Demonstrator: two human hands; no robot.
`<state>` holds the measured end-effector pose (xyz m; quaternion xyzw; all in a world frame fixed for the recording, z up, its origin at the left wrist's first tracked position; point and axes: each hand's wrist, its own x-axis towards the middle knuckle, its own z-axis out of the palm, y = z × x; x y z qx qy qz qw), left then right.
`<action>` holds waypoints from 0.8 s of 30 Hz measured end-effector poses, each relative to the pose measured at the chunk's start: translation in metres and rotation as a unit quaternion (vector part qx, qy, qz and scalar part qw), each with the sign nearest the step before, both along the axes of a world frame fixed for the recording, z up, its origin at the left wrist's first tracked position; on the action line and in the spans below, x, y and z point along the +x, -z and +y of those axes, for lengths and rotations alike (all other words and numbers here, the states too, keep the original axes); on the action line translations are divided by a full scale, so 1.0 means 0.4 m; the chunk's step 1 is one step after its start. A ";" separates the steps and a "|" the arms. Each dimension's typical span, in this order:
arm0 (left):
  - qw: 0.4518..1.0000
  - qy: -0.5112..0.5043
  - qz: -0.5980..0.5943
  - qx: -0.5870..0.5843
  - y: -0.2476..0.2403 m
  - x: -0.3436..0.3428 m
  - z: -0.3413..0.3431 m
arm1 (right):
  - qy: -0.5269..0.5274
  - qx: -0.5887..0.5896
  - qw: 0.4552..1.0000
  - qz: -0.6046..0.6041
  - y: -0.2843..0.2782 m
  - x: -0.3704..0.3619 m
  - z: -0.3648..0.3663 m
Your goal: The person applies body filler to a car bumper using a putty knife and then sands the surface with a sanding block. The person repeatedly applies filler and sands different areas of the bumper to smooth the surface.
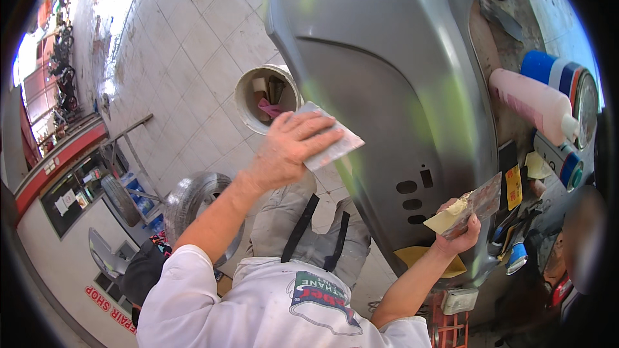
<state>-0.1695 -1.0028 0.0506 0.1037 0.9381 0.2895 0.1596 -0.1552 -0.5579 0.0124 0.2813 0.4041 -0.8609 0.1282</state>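
My left hand (290,145) is closed on a thin, flat grey plate (345,145) with pinkish smears, like a filler spreader. Its fingers lie across the top face and the thumb is hidden. The plate is over the near left edge of a large grey car body panel (367,84) with pale green patches; I cannot tell whether they touch. My right hand (461,235) grips a second smeared flat plate (483,203), with pale yellow paste (448,218) along its left part. This hand is above the panel's near right end, by several oval cut-outs.
A white bucket (242,100) with sanding blocks and a pink cloth stands left of the panel. Along its right side lie a pink bottle (532,103), blue cans (545,67) and tools. A yellow sheet (412,259) lies below my right hand. A tyre (187,203) stands left.
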 end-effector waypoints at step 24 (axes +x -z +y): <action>0.964 0.074 0.253 -0.039 0.385 -0.389 -0.463 | -0.009 0.044 0.993 0.106 -0.012 -0.043 0.014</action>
